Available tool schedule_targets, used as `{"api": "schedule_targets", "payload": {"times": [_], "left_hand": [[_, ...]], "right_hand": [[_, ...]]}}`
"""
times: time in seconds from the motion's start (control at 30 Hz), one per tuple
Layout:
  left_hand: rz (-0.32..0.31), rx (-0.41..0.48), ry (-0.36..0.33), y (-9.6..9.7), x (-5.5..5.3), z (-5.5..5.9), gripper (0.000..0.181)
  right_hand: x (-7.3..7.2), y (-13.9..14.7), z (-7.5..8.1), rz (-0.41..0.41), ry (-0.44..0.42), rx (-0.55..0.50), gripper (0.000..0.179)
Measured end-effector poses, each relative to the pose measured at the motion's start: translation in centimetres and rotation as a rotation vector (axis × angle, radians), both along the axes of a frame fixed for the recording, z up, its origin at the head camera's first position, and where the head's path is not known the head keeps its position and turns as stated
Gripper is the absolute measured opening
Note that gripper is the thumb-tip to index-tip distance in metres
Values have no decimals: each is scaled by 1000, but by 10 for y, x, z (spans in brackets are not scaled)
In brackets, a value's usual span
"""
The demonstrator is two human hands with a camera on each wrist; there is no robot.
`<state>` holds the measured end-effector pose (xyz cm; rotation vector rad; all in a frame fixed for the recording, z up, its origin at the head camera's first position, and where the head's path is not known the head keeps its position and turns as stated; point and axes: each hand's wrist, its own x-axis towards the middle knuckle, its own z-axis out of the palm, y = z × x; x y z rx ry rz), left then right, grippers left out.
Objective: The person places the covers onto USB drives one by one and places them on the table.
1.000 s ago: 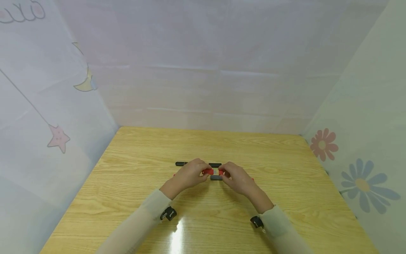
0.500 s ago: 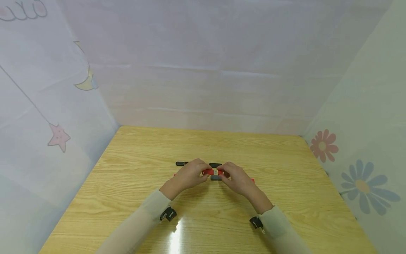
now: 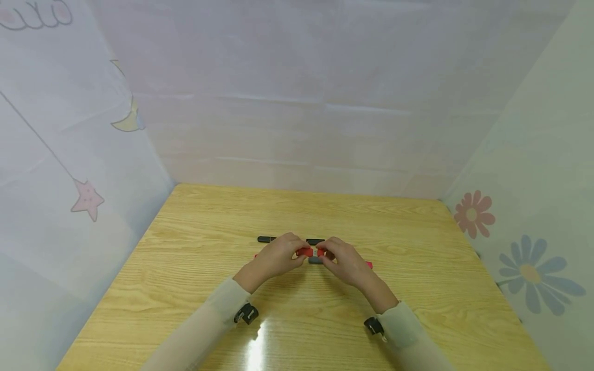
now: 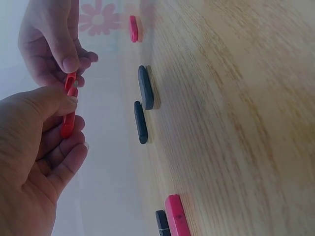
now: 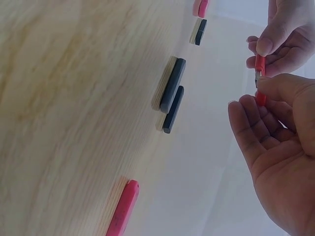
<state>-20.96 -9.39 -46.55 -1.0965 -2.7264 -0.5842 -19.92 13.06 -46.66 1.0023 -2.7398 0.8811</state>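
Observation:
Both hands meet over the middle of the table, holding a red USB flash drive [image 4: 69, 123] between them. My left hand [image 3: 280, 256] pinches the drive's body between thumb and fingers. Opposite it, my right hand [image 3: 347, 263] pinches the red cap [image 5: 261, 99]. A short length of the metal plug [image 5: 257, 76] shows between body and cap, which are lined up end to end. In both wrist views the drive is held up above the tabletop. Fingers hide part of each red piece.
Beneath the hands lie a dark grey stick [image 5: 173, 85] and a slimmer black stick [image 4: 141, 123]. Toward the left are another black stick [image 3: 266, 239] and a pink stick [image 4: 177, 216]; a pink piece [image 3: 368, 265] lies right. Patterned cloth walls [image 3: 297, 129] enclose the wooden table [image 3: 297, 309].
My right hand has shifted slightly left with the cap, and less of the metal plug shows between the red pieces. My left hand has stayed almost still.

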Motion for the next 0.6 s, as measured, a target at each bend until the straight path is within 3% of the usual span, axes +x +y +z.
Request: {"api": "schedule_targets", "payload": {"times": [0.6], "left_hand": [[-30,-6,-18,0,0,1,20]], "right_hand": [[0,-1,-1,22,-22,-12,25]]}}
